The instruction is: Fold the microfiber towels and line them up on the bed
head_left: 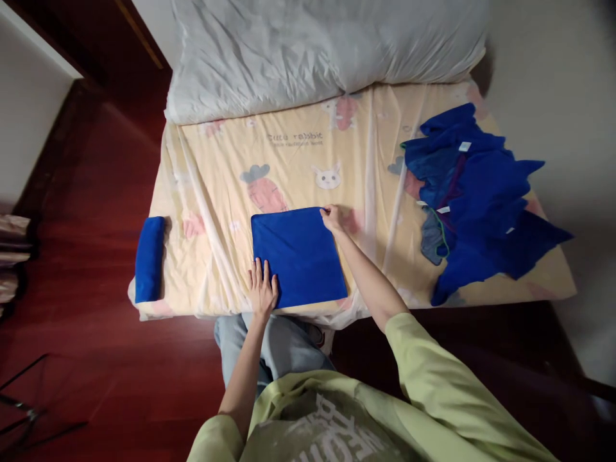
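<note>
A flat, nearly square blue cloth (301, 256) lies in front of me on the patterned bed sheet (212, 167). My left hand (263, 292) rests on its lower left edge, palm down with fingers stretched out. At the far right corner, my right hand (333, 219) pinches the cloth between thumb and fingers. A blue cloth roll (150, 260) sits at the bed's left end. Over on the right is a loose pile of crumpled blue cloths (486, 212), with small white tags and a greyish piece edged in green.
Along the back of the bed lies a large, pale grey, sheet-covered bundle (327, 48). Dark red flooring (106, 269) runs beside the bed on the left, with thin black stand legs (31, 414) at lower left. A wall (553, 96) borders the right side.
</note>
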`<control>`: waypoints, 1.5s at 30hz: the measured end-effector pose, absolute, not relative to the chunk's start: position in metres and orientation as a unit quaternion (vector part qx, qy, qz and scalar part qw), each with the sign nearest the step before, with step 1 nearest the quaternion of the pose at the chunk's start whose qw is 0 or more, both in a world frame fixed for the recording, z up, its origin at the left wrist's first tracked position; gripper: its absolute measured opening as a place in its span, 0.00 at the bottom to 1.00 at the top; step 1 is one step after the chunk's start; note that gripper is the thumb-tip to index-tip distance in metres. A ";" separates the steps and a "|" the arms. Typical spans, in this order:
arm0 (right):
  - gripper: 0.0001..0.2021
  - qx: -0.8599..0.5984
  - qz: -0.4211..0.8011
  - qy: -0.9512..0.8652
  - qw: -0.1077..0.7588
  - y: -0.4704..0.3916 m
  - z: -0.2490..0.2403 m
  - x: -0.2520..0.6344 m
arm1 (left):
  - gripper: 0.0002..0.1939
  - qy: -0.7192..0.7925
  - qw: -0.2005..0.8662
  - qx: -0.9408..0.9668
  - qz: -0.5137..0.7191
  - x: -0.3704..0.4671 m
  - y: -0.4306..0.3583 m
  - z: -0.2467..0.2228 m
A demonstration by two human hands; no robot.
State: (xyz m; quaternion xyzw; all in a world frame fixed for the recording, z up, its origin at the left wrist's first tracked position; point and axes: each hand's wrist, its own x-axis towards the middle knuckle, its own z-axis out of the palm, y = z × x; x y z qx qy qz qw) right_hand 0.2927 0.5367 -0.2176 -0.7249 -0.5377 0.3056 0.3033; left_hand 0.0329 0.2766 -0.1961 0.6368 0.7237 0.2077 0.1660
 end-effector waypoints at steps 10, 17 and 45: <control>0.12 -0.765 0.272 -0.540 0.222 0.544 -0.212 0.297 | 0.32 0.722 0.165 0.639 0.210 0.034 0.275 -0.195; 0.27 -0.699 0.099 -0.665 0.243 0.497 -0.206 0.270 | 0.34 0.724 0.202 0.620 0.224 0.037 0.276 -0.196; 0.27 -0.492 0.215 -0.807 0.244 0.239 -0.213 0.325 | 0.30 0.710 0.233 0.602 0.281 -0.005 0.091 -0.228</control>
